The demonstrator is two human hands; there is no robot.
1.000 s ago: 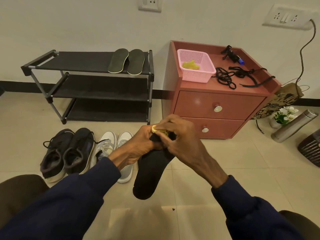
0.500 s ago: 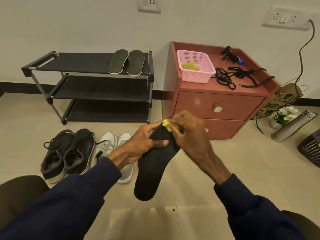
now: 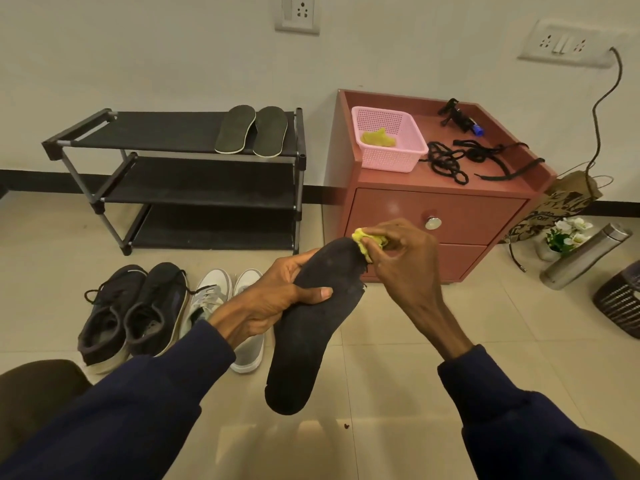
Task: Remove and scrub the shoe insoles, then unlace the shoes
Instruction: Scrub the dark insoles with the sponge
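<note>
While partway through the scrubbing step, with the floor pairs not yet unlaced, worth taking stock from the biggest thing down.

Against the wall, shoe rack [image 3: 156,131], carrying two dark insoles [image 3: 251,131] side by side on the top shelf; probably finished ones. Just beside it, red cabinet [image 3: 388,209], topped with a pink basket [image 3: 391,161] holding a spare cloth [image 3: 377,138], and loose black laces [image 3: 446,162] lying next to the basket.

On the floor before the rack, black shoes [image 3: 131,306] with laces in, and white shoes [image 3: 214,296] touching them, laces showing on at least one.

Held up in front of the body, black insole [image 3: 311,334]: toe end raised toward the cabinet, heel hanging down. Left grip [image 3: 273,299] wrapped round the middle, thumb pressed across the upper face, fingers underneath. Right grip [image 3: 405,265] pinching a crumpled yellow cloth [image 3: 362,239] against the toe edge, beside a ragged, torn-looking stretch of rim.

Next, by the look of it: strokes down the length toward the heel, with firm bracing from the left side and a light touch at the torn rim to avoid tearing further. After that, likely onto the rack beside the other two.
</note>
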